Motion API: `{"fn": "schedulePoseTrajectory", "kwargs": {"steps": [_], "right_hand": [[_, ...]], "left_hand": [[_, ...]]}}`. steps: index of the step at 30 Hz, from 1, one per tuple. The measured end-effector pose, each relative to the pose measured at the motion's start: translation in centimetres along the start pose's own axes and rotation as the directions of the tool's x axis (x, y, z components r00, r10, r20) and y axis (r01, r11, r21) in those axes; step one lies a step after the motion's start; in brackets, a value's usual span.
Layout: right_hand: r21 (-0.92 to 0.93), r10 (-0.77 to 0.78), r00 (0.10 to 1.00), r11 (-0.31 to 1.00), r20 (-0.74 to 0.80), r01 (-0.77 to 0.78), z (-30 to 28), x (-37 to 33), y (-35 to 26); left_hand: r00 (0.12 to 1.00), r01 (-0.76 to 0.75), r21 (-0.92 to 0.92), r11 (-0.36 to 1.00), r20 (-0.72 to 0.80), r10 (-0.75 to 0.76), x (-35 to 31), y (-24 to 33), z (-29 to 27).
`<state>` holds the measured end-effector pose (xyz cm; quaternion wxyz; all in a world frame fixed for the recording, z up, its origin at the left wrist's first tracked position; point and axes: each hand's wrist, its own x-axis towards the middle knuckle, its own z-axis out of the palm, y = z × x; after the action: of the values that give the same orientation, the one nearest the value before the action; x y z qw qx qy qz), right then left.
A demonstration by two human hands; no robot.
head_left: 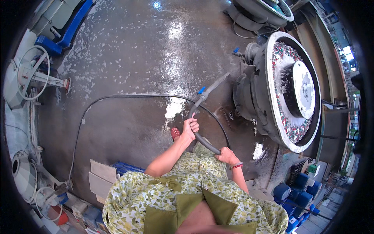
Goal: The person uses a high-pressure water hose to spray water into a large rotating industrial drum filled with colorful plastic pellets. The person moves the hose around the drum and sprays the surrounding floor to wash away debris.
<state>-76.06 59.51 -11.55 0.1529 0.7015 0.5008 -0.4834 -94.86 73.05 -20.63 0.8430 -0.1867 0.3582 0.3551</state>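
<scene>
A dark grey hose (205, 143) runs through both of my hands. My left hand (190, 128) is closed around it near its far end, below a grey nozzle pipe (212, 89) with a blue valve handle (201, 90). Water appears to stream from the nozzle toward the upper right. Closer to my body, my right hand (227, 155) grips the same hose; a red bracelet is on that wrist. Right of the nozzle stands a large round tub machine (269, 89), its ring-shaped trough full of small multicoloured pieces (290, 54) and whitish foam around a central hub (303, 89).
The wet floor (128, 70) has foam patches. Across it loops a thinner stretch of hose (80, 124). A second tub machine (253, 15) stands at the far right. Machines with handwheels (47, 74) line the left. Blue containers (302, 195) sit at lower right, grey panels (102, 175) at lower left.
</scene>
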Motion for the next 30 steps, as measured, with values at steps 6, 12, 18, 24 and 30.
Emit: {"fn": "schedulePoseTrajectory", "kwargs": {"steps": [6,12,18,24,30], "right_hand": [[-0.042,-0.011,0.986,0.999,0.169,0.019,-1.8,2.5,-0.9],[-0.117,-0.211,0.948,0.963,0.238,0.243,-3.3,7.0,-2.2],[-0.096,-0.268,0.882,0.94,0.388,0.327,-5.0,9.6,-3.7],[-0.066,-0.235,0.887,0.957,0.397,0.283,-6.3,9.7,-1.3],[-0.017,-0.084,0.935,0.995,0.345,0.096,-8.5,7.5,2.8]], "left_hand": [[0.981,-0.134,-0.165,0.977,-0.159,0.108,0.5,0.3,-3.4],[0.935,-0.294,-0.334,0.896,-0.296,0.197,1.0,1.8,-8.2],[0.927,-0.348,-0.363,0.865,-0.268,0.26,0.8,2.2,-10.2],[0.953,-0.127,-0.25,0.96,-0.298,0.048,4.3,1.7,-8.4],[0.941,0.111,-0.122,0.986,-0.305,-0.144,9.5,-2.2,-5.0]]}}
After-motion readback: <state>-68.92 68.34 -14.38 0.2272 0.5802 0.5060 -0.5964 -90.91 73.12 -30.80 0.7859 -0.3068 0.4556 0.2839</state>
